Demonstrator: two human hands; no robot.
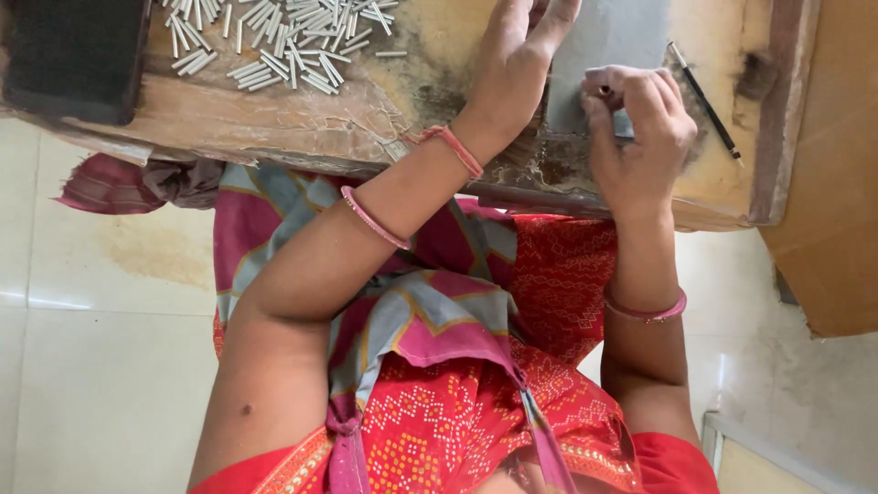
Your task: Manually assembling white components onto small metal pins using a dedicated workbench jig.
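Head view, single frame: we looked straight down over a low wooden work board (274, 110) resting across the lap. Our left hand (521, 59) lay on the board with fingers extended and loosely spread, gripping nothing; its fingertips ran past the upper edge of the frame, so we could not tell what they touched. Our right hand (636, 123) was curled shut just beside the left, thumb and fingertips pinched on a small item (605, 91) too small to identify, pressed against a grey flat slab (608, 46) that lay between and above both hands. A heap of short white sticks (279, 41) lay well to the left of the left hand, scattered on the board. A dark rectangular block (73, 55) sat further left, at the board's corner. A thin black pencil-like rod (704, 96) lay just right of the right hand, angled on the board. Pink bangles (375, 220) ringed both forearms below the hands. Red patterned cloth (476, 402) covered the lap beneath the wrists.
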